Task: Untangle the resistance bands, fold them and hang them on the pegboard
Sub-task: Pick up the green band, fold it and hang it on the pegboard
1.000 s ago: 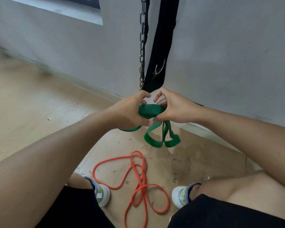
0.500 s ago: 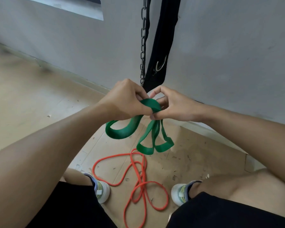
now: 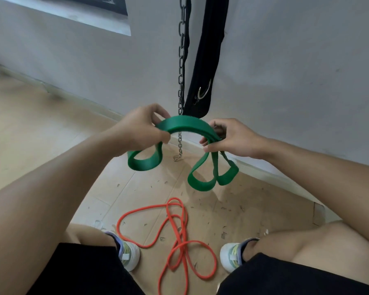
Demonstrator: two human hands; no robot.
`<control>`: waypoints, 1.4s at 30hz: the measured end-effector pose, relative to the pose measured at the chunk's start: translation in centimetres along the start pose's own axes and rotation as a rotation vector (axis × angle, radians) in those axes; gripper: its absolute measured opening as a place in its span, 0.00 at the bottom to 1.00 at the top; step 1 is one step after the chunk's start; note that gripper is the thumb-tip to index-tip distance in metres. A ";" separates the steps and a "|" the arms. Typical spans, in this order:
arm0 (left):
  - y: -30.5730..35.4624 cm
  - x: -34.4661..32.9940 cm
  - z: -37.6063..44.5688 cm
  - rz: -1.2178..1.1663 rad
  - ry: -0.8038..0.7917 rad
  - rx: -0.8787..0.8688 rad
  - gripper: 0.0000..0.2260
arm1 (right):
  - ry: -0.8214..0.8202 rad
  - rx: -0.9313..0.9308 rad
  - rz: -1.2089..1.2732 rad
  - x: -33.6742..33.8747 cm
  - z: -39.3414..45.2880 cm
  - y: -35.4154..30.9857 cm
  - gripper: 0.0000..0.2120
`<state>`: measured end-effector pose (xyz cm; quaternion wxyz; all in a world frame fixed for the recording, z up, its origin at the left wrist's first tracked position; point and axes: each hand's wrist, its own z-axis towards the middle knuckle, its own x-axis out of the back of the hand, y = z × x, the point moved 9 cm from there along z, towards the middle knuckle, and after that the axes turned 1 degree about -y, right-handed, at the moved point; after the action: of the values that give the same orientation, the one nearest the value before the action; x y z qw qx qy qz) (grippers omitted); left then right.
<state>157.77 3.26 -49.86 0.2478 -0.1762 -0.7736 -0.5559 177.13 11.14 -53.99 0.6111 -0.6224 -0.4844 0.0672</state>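
Nearest the camera, black shorts (image 3: 77,271) and bare knees are seen at the bottom edge, with two pale shoes, one (image 3: 129,255) on the left and one (image 3: 231,255) on the right, planted on a light wooden floor (image 3: 30,128) strewn with small dark flecks. Between the shoes an orange resistance band (image 3: 175,239) is laid on the floor in loose, crossed loops. Above it, clear of the floor, a green resistance band (image 3: 185,126) is held in folded layers as an arch between both hands. The left hand (image 3: 141,128) is closed on the arch's left end, fingers (image 3: 158,110) curled over the top and thumb beneath, and one loop is left hanging below it. The right hand (image 3: 234,137) is pinched on the right end, fingers curled round the layers, and two loops are left dangling under it. Beyond the hands, a pale skirting strip (image 3: 264,171) is run along the foot of a grey painted wall (image 3: 296,60). A dark metal chain (image 3: 181,60) with a clip at its lower end is hung against the wall, just beside a black strap (image 3: 207,50) fitted with a metal ring (image 3: 203,91). At upper left a dark-framed panel (image 3: 94,3) is partly seen.
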 end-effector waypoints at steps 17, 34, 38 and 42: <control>2.1 -2.5 -0.7 0.186 0.023 -0.182 0.12 | -0.077 0.111 -0.093 -0.8 -0.8 -3.7 0.21; 2.1 -1.9 -0.5 0.303 0.055 -0.225 0.10 | 0.156 0.215 -0.289 1.4 -1.9 -6.6 0.15; 2.1 -1.4 -0.4 0.301 0.082 -0.231 0.11 | 0.121 0.183 -0.240 2.1 -2.0 -6.2 0.14; 2.3 -1.1 -0.6 0.230 0.094 -0.239 0.11 | 0.023 0.090 -0.174 1.9 -1.8 -4.7 0.14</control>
<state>160.05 3.45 -48.58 0.3230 -0.2656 -0.6642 -0.6196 176.90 10.22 -48.74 0.6473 -0.5508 -0.5262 0.0284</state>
